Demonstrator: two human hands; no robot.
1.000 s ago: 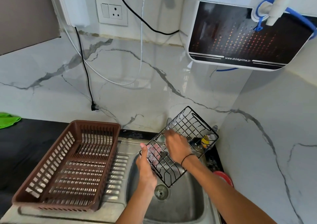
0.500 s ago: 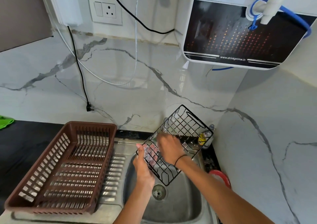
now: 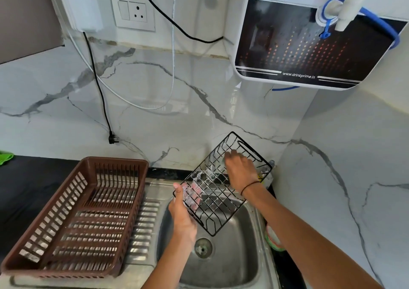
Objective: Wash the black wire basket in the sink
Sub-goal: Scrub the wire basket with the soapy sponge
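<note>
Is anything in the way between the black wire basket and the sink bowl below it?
Nothing visible. The black wire basket is held tilted right over the sink, gripped by the left hand, with the right hand on its mesh.

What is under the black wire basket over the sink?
Under the black wire basket lies the steel sink basin with its drain. The left hand covers part of the basin.
</note>
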